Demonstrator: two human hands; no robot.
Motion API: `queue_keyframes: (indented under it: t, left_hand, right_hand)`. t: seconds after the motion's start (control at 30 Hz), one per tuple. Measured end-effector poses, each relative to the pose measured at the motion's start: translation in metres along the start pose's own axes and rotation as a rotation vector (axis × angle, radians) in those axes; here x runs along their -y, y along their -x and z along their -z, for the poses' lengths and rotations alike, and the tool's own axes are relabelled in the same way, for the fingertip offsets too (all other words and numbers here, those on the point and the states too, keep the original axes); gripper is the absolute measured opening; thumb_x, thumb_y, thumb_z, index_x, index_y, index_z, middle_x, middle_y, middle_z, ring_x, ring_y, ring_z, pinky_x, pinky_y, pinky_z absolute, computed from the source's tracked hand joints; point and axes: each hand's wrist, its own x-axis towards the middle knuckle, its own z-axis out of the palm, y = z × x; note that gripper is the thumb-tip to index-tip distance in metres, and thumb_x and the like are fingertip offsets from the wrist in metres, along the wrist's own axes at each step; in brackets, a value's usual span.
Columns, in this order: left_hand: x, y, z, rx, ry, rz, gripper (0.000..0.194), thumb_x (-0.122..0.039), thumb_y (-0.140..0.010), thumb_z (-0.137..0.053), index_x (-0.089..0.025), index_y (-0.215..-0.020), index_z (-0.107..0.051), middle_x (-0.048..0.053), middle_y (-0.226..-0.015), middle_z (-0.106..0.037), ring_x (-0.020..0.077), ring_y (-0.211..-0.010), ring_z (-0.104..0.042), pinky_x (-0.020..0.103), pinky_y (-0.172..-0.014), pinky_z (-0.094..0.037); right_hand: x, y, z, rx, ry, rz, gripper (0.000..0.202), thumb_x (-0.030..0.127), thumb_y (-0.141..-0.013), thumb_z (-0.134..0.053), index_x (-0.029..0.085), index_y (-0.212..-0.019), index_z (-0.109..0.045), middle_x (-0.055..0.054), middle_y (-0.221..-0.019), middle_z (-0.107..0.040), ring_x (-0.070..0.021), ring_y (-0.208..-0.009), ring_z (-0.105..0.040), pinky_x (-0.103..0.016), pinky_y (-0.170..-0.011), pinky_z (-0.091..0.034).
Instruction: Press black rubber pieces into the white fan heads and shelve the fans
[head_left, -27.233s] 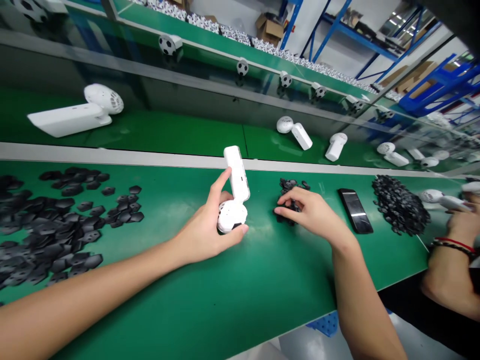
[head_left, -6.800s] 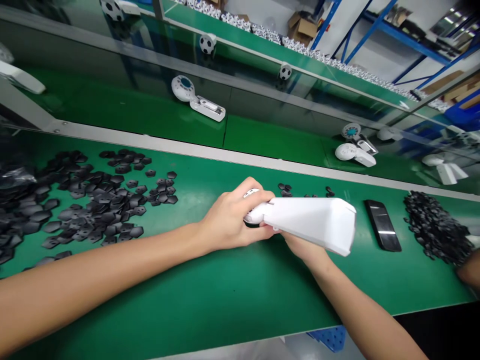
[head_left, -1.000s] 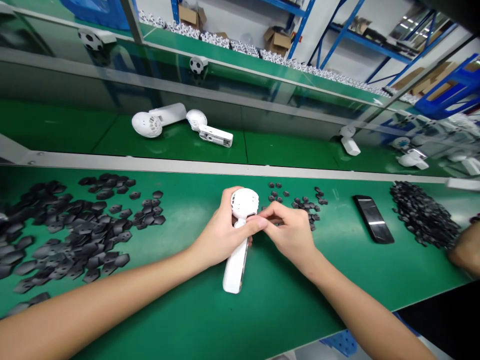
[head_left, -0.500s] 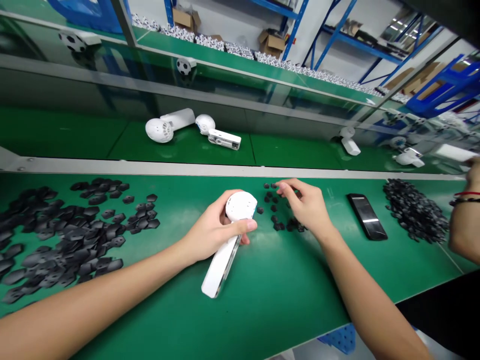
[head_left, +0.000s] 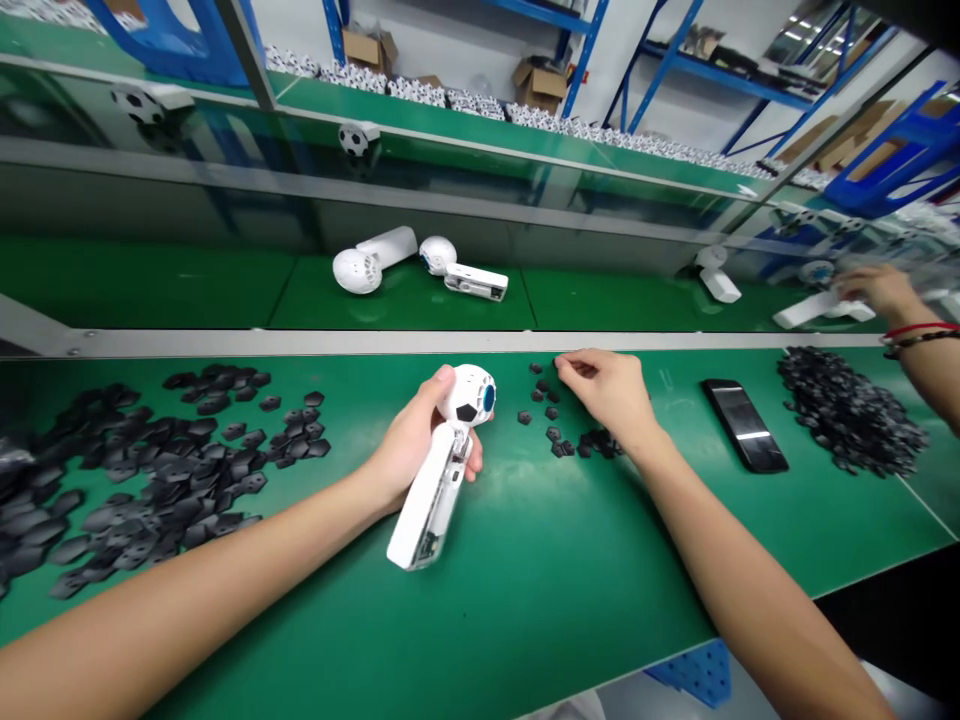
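My left hand (head_left: 420, 435) is wrapped round a white device (head_left: 429, 495) with a ball-shaped head and a long, partly open handle. Its head carries a black pentagon patch and a blue round part, and inner parts show along the handle. Over the green table, my right hand (head_left: 606, 392) has thumb and forefinger pinched together at the far edge of a scatter of small black pieces (head_left: 553, 434). Whatever is between those fingertips is hidden. Larger black pentagon pieces (head_left: 180, 480) lie in a spread pile beyond my left forearm.
A black phone (head_left: 745, 425) lies right of my right hand, beside a heap of small black pieces (head_left: 847, 410). White devices (head_left: 465, 280) rest on the back ledge. Another person's hand (head_left: 881, 290) touches a white part at far right. A glass shelf edge (head_left: 480, 210) crosses behind.
My left hand has turned the white device, so its black patch, blue part and open handle side now face me. My right fingertips stay near the small pieces. The other person's hand has reached onto the ledge.
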Motion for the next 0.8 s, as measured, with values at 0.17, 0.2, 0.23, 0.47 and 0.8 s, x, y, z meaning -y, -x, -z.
queue_keyframes:
  t: [0.17, 0.2, 0.23, 0.47, 0.8]
  left_hand:
    - [0.0, 0.0, -0.002, -0.035, 0.012, 0.026, 0.078, -0.084, -0.093, -0.045, -0.011, -0.117, -0.059, 0.012, -0.06, -0.067, 0.0216, -0.048, -0.064, 0.027, -0.048, -0.05]
    - [0.0, 0.0, -0.003, -0.035, 0.016, 0.017, 0.078, -0.084, -0.093, -0.045, -0.012, -0.12, -0.057, 0.011, -0.059, -0.067, 0.0217, -0.048, -0.063, 0.027, -0.048, -0.05]
    - [0.0, 0.001, -0.004, -0.032, 0.023, 0.003, 0.077, -0.083, -0.094, -0.046, -0.012, -0.124, -0.055, 0.009, -0.059, -0.066, 0.0215, -0.048, -0.063, 0.027, -0.048, -0.05]
    - [-0.002, 0.008, -0.012, -0.025, 0.053, -0.129, 0.057, -0.064, -0.097, -0.062, -0.03, -0.139, -0.043, 0.0, -0.087, -0.064, 0.0172, -0.061, -0.066, 0.035, -0.06, -0.061]
    - [-0.029, 0.006, 0.008, -0.054, -0.817, -0.258, 0.055, -0.038, -0.081, -0.083, -0.022, -0.128, -0.058, 0.007, -0.109, -0.07, 0.0229, -0.087, -0.065, 0.031, -0.071, -0.052]
  right_hand:
    - [0.042, 0.023, 0.007, 0.169, -0.557, -0.297, 0.03, 0.045, -0.087, -0.082, 0.016, -0.097, -0.079, -0.009, -0.088, -0.08, -0.0247, -0.083, -0.08, -0.035, -0.077, -0.066]
    - [0.052, 0.028, 0.008, 0.227, -0.64, -0.324, 0.032, 0.046, -0.086, -0.083, 0.016, -0.097, -0.078, -0.009, -0.089, -0.08, -0.0243, -0.083, -0.08, -0.034, -0.076, -0.066]
    - [0.061, 0.032, 0.009, 0.278, -0.705, -0.336, 0.033, 0.046, -0.086, -0.084, 0.015, -0.096, -0.076, -0.01, -0.089, -0.08, -0.0235, -0.082, -0.08, -0.032, -0.075, -0.066]
    - [0.085, 0.054, 0.006, 0.299, -0.75, -0.134, 0.025, 0.041, -0.101, -0.07, 0.018, -0.097, -0.061, -0.007, -0.094, -0.076, -0.0164, -0.082, -0.074, -0.026, -0.069, -0.061]
    - [0.071, 0.054, 0.0, 0.312, -0.796, -0.136, 0.025, 0.043, -0.106, -0.062, 0.02, -0.099, -0.055, -0.004, -0.089, -0.073, -0.013, -0.074, -0.068, -0.024, -0.067, -0.056]
